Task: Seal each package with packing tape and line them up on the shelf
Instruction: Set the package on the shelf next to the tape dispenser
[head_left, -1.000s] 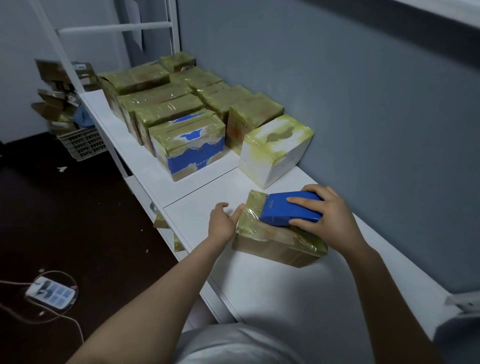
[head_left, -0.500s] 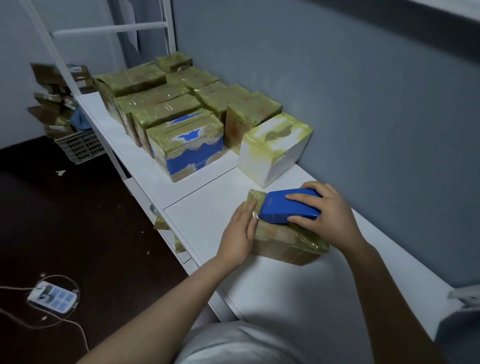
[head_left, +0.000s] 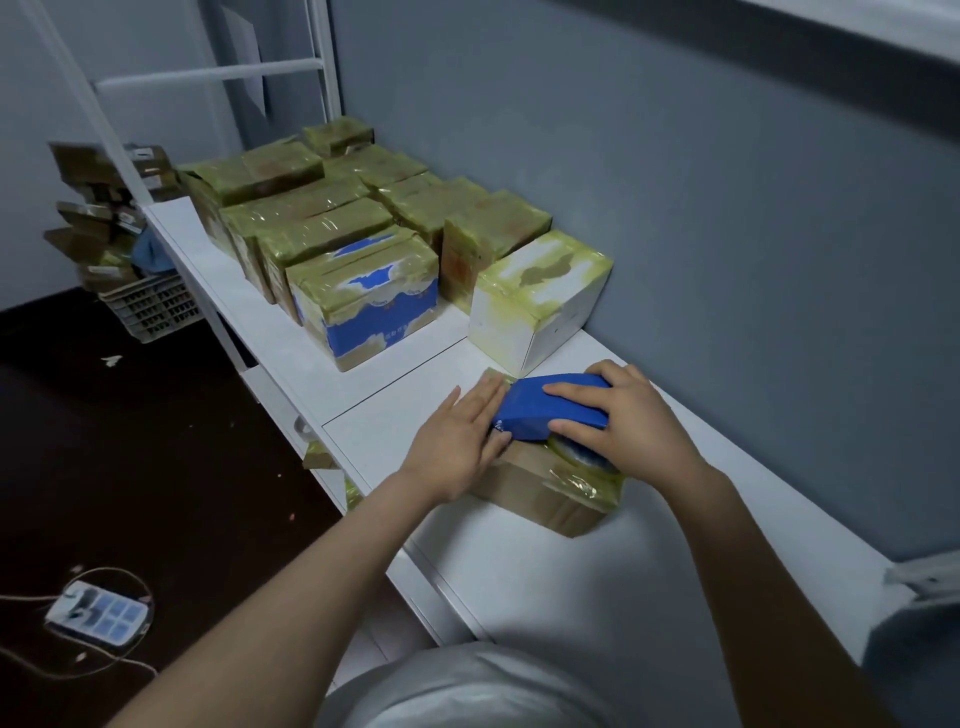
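Blue plastic is marking out the tape dispenser (head_left: 550, 410), which we are gripping in our right hand (head_left: 631, 423), fingers curled over its top, so that the tape roll (head_left: 584, 456) beneath it is bearing on the top of the brown cardboard package (head_left: 535, 493). We are laying our left hand (head_left: 457, 441) flat, fingers straight and together, against the package's left end; in our judgement it is bracing the box against the dispenser's pull and pressing the tape down there. The package is lying on the white shelf (head_left: 561, 587), just in front of a white taped box (head_left: 524, 312); whether the two are touching we cannot tell. Yellowish film is covering its right end while its near face is showing bare card, so we are judging the sealing as partly done. Beyond, sealed packages (head_left: 332, 244) are standing in close rows along the grey wall (head_left: 701, 208), which is probably why we are working at the open end of the line.
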